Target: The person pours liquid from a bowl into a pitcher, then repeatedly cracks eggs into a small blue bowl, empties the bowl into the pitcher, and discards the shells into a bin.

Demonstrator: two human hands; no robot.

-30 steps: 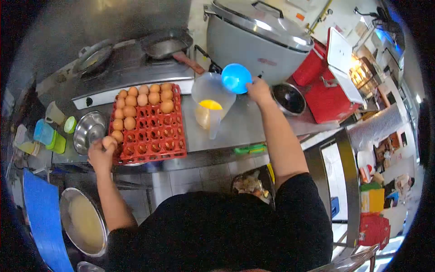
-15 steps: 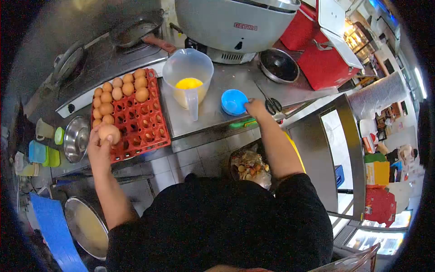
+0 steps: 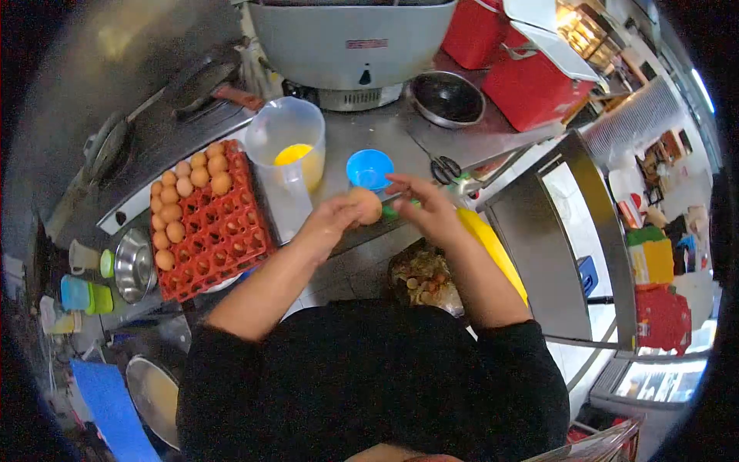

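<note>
My left hand (image 3: 329, 221) holds a brown egg (image 3: 366, 205) in front of me, just below a small blue bowl (image 3: 369, 169) on the steel counter. My right hand (image 3: 421, 206) is beside the egg with fingers spread, fingertips close to it. A clear plastic jug (image 3: 286, 154) with yellow beaten egg stands left of the bowl. A red egg tray (image 3: 219, 231) with several brown eggs along its far and left rows lies further left.
A large grey rice cooker (image 3: 354, 38) and a dark metal bowl (image 3: 447, 96) stand at the back, with red cool boxes (image 3: 531, 77) to the right. Scissors (image 3: 443, 165) lie near the blue bowl. A bin with eggshells (image 3: 423, 277) sits below the counter edge.
My left hand carried an egg from the red tray across to the blue bowl. My right hand set the blue bowl down on the counter, let go and came beside the egg.
</note>
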